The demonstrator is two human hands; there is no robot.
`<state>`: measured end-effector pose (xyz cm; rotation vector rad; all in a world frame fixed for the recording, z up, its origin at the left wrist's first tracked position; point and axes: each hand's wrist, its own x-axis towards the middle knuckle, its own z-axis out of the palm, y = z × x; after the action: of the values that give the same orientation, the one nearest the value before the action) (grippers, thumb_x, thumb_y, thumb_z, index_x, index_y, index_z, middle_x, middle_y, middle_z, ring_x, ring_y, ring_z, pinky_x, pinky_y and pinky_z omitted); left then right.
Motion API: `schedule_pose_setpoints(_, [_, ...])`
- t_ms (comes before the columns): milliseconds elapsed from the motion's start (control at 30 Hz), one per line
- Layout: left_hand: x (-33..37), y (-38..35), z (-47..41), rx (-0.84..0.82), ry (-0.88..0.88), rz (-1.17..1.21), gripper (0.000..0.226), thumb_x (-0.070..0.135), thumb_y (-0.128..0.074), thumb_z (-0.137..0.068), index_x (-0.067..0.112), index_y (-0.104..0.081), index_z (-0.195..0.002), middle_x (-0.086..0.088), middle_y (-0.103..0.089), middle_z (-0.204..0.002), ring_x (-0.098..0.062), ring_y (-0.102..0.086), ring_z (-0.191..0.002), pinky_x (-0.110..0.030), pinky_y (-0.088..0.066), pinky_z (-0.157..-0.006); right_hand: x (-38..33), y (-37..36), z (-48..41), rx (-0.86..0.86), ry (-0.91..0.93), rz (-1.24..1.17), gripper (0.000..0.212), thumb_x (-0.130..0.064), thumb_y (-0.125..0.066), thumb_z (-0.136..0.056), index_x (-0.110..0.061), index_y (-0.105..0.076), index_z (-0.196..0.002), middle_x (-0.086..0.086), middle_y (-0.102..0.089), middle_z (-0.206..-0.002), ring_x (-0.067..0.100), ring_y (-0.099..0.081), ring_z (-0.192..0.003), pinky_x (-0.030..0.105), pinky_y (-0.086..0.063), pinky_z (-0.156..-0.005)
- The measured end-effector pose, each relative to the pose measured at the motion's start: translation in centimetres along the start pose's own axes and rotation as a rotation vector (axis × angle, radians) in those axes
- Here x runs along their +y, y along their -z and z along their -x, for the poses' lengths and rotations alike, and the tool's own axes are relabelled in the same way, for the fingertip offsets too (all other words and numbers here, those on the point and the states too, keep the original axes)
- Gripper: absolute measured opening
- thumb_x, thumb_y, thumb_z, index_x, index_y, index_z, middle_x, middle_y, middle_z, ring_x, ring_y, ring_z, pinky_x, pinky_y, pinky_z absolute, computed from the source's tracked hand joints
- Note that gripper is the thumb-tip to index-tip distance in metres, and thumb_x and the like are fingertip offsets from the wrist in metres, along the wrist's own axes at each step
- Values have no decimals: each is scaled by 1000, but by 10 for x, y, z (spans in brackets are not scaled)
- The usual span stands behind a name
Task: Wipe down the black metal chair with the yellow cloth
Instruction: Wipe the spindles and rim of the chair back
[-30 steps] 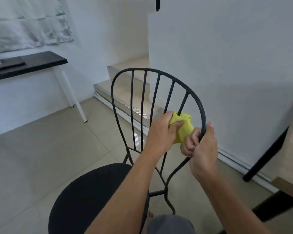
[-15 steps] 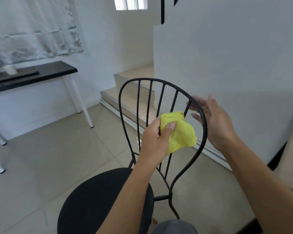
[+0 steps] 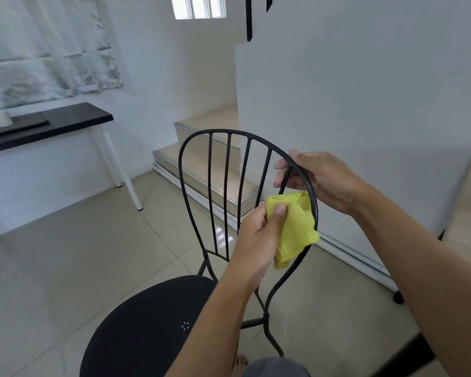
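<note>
Pale floor tiles (image 3: 79,254) and white walls (image 3: 365,77) surround the black metal chair (image 3: 152,322), seat at 6 o'clock. At centre, the left hand (image 3: 256,240) pinches the yellow cloth (image 3: 294,224) under its thumb, against the backrest hoop's 3 o'clock side. Just above, the right hand (image 3: 318,178) curls round the hoop at 2 o'clock. At 9 o'clock stands a dark-topped table (image 3: 65,121)
</note>
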<state>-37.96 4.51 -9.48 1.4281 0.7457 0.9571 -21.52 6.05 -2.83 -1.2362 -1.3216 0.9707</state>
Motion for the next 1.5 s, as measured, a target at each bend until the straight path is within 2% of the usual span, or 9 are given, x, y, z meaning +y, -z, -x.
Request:
schedule_pose_setpoints(133, [10, -14, 1, -110, -6, 141, 33, 31, -42, -104, 7, -62, -113, -5, -67, -92, -14, -64, -84, -28, -55, -75, -5, -3, -1, -30, -23, 15, 39, -28, -40, -107, 2, -64, -102, 23, -71, -93, 33, -68, -91, 52, -46, -95])
schedule_pose_setpoints(233, [9, -30, 1, -124, -97, -171, 23, 35, -49, -101, 20, -60, -114, 1, -69, -101, -10, -65, -91, -34, -56, -83, -7, -1, -1, -63, -34, 48, 34, -29, -40, -107, -3, -61, -98, 22, -71, -93, 39, -68, -98, 55, -42, -105])
schedule_pose_setpoints(367, [-2, -33, 0, -84, -184, -268, 21, 29, -49, -101, 16, -56, -116, -4, -66, -102, -7, -60, -91, -16, -47, -76, -6, -2, -1, -59, -30, 102, 33, -29, -38, -107, -12, -59, -88, 15, -74, -88, 34, -69, -93, 42, -47, -88])
schedule_pose_setpoints(533, [-36, -26, 7, -179, -314, -334, 17, 27, -48, -101, 16, -52, -115, -3, -60, -89, -12, -58, -77, -30, -50, -70, -3, -8, -5, -9, -34, 108, 34, -27, -36, -108, -15, -56, -83, 12, -75, -81, 22, -69, -80, 33, -50, -76])
schedule_pose_setpoints(700, [-126, 7, 28, -214, -176, -682, 31, 52, -33, -96, 29, -42, -114, 10, -54, -88, -3, -53, -74, -15, -41, -61, -1, -24, 1, 196, -30, 206, 34, -27, -34, -107, -13, -60, -90, 7, -77, -81, 16, -73, -77, 30, -55, -75])
schedule_pose_setpoints(833, [-160, 23, 32, -220, -92, -738, 12, 37, -42, -101, 28, -43, -110, 13, -49, -82, -1, -50, -72, -10, -36, -59, 13, -41, 10, 430, 69, 217, 33, -27, -34, -107, -16, -61, -91, 3, -76, -81, 13, -74, -77, 25, -56, -68])
schedule_pose_setpoints(1100, [-205, 38, 40, -258, 115, -778, 12, 33, -42, -102, 24, -45, -110, 12, -55, -84, -1, -53, -73, -22, -45, -63, 16, -42, 10, 447, 82, 255, 33, -23, -30, -106, -13, -60, -95, 5, -75, -81, 18, -73, -79, 27, -57, -69])
schedule_pose_setpoints(1333, [-176, 52, 52, -143, 189, -644, 23, 31, -53, -99, 28, -43, -119, 12, -60, -93, -2, -60, -79, -13, -43, -63, 11, -42, 14, 436, 53, 319, 33, -32, -32, -105, -20, -59, -92, -2, -75, -80, 16, -72, -82, 47, -54, -89])
schedule_pose_setpoints(1500, [-116, 58, 73, 107, 236, -143, 20, 32, -54, -98, 25, -59, -116, 0, -68, -106, -14, -67, -96, -24, -55, -76, 15, -48, 34, 486, 24, 384, 37, -41, -49, -100, -23, -45, -132, -6, -52, -131, 12, -50, -124, 30, -40, -101])
